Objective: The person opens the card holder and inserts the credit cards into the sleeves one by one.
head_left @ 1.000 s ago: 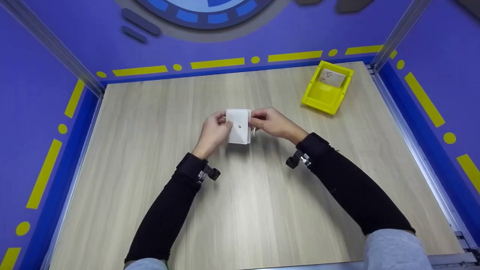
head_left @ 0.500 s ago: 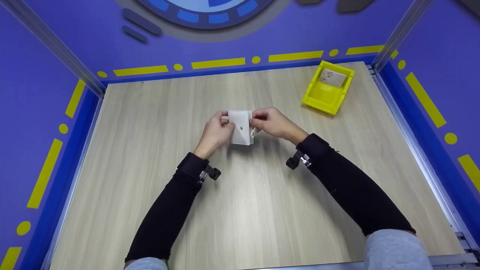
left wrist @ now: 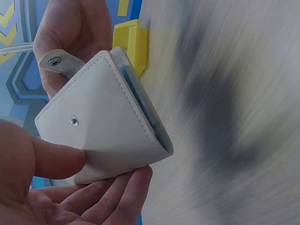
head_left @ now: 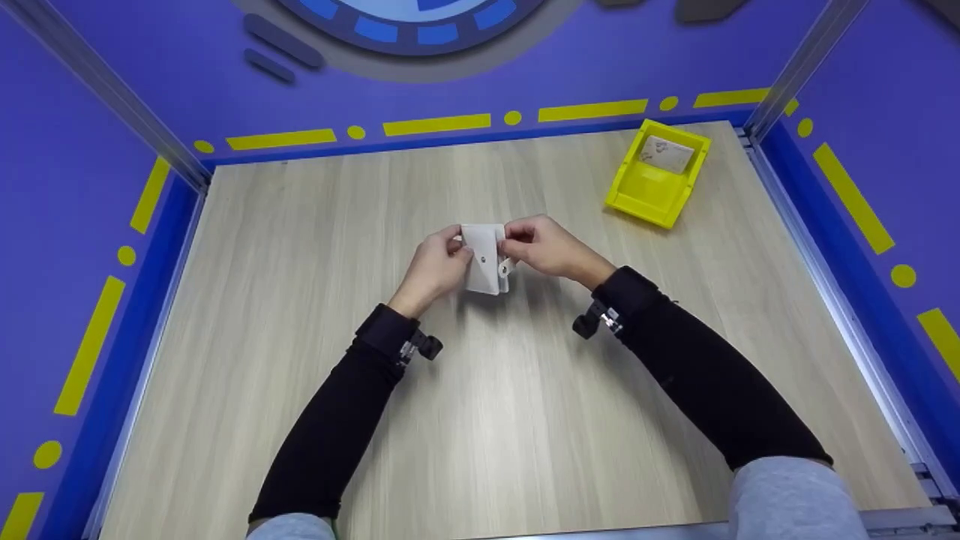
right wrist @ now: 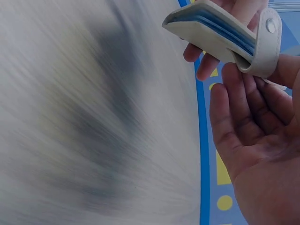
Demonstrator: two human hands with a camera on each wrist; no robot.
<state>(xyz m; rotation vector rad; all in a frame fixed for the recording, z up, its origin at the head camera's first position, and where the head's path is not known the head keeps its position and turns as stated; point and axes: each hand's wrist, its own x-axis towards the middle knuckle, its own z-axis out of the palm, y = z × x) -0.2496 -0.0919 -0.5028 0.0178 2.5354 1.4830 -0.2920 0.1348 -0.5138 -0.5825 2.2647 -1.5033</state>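
Observation:
A white card wallet is held up over the table between both hands. Its front cover has a metal snap stud, and blue-tinted inner sleeves show along its edge in the wrist views. My left hand grips the spine side, thumb on the front cover and fingers beneath. At the opposite edge, my right hand pinches the wallet near its snap strap. The strap stands unfastened, its round metal snap showing, away from the stud. Part of the right fingers is hidden behind the wallet in the left wrist view.
A yellow bin stands at the back right of the wooden table, with a pale printed card or packet inside. Blue panels with yellow markings wall the back and sides. Each wrist wears a small camera.
The wallet has shifted slightly right and toward me, with the left hand following. Its front cover is now more tilted, and the strap shows more plainly. The right hand has hardly moved.

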